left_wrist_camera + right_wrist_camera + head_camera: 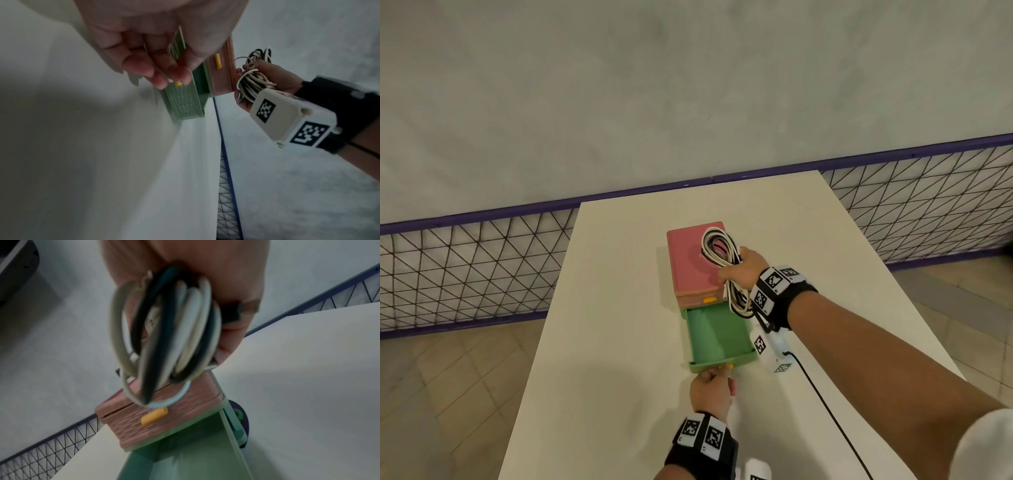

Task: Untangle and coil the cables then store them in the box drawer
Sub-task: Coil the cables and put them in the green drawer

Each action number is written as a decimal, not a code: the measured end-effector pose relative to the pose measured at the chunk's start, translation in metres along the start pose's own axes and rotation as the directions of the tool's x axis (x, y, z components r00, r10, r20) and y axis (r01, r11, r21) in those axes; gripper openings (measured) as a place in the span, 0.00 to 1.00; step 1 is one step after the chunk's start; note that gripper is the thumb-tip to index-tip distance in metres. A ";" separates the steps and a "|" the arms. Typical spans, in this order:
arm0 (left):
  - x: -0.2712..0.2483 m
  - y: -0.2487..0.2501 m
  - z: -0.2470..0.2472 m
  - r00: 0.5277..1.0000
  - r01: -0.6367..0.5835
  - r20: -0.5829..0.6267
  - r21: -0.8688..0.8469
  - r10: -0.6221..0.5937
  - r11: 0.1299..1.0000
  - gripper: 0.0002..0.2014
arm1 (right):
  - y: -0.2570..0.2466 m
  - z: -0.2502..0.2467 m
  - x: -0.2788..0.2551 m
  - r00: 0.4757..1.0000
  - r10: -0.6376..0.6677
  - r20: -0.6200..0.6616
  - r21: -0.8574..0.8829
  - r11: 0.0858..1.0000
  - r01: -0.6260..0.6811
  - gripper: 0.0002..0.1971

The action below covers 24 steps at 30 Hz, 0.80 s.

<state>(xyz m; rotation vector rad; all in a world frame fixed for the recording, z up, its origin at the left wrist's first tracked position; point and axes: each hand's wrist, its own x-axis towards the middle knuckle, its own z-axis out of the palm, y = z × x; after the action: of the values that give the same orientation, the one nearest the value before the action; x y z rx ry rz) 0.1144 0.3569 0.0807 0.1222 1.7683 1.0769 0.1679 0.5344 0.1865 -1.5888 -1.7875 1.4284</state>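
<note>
My left hand [711, 390] pinches the open green drawer's [717, 334] yellow knob [726, 366] while my right hand [743, 269] grips the coiled cables [722, 253], ready to lower in

Black wristbands [787, 291] on both arms, white camera blocks [287, 116] with black-and-white square markers, a thin black cable [825, 407], white sleeve [983, 445].

A white table [619, 308] stands against a purple-framed mesh fence [465, 267] on tiled floor [448, 394].
</note>
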 end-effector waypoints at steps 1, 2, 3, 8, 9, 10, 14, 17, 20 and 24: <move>0.000 0.000 0.000 1.000 -0.001 -0.002 -0.007 0.001 1.000 0.16 | 0.000 0.000 -0.001 1.000 -0.001 -0.001 0.002 1.000 0.001 0.13; 0.000 0.000 0.001 1.000 -0.007 -0.007 -0.015 0.007 1.000 0.16 | -0.001 0.001 -0.002 1.000 -0.004 0.000 0.004 1.000 0.004 0.12; 0.000 -0.001 0.000 1.000 -0.011 -0.009 -0.019 0.010 1.000 0.16 | -0.001 0.000 -0.002 1.000 -0.010 0.000 0.002 1.000 0.010 0.12; -0.016 -0.007 -0.017 0.998 0.013 0.060 0.075 -0.018 0.997 0.12 | -0.002 -0.001 -0.006 1.000 -0.017 -0.002 0.011 1.000 0.017 0.11; -0.020 -0.007 -0.023 0.999 -0.032 0.024 0.101 0.029 0.994 0.12 | -0.002 -0.001 -0.007 1.000 -0.020 0.001 0.020 1.000 0.020 0.11; -0.022 -0.004 -0.030 0.993 -0.112 -0.024 0.134 0.116 0.985 0.10 | -0.002 -0.001 -0.007 1.000 -0.028 0.002 0.040 0.999 0.028 0.12; -0.016 0.042 -0.049 0.803 -0.538 -0.031 0.391 0.595 0.746 0.10 | 0.003 -0.006 -0.020 0.997 -0.073 0.004 0.124 0.990 0.072 0.12; 0.007 0.089 -0.054 0.604 -0.668 0.120 0.615 0.788 0.418 0.08 | 0.014 -0.007 -0.042 0.995 -0.067 0.080 0.169 0.984 0.053 0.12; 0.027 0.130 -0.047 0.515 -0.711 0.286 0.669 0.808 0.216 0.20 | 0.035 0.001 -0.064 0.970 0.022 0.243 0.100 0.994 -0.047 0.06; 0.056 0.155 -0.032 0.591 -0.659 0.502 0.752 0.631 0.018 0.24 | 0.059 0.023 -0.070 0.917 0.209 0.341 -0.171 0.972 -0.158 0.06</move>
<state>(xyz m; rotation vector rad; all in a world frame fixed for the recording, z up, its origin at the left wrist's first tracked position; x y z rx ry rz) 0.0037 0.4590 0.1538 1.8638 2.1156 0.4476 0.2025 0.4538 0.1509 -1.6913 -2.0200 1.8138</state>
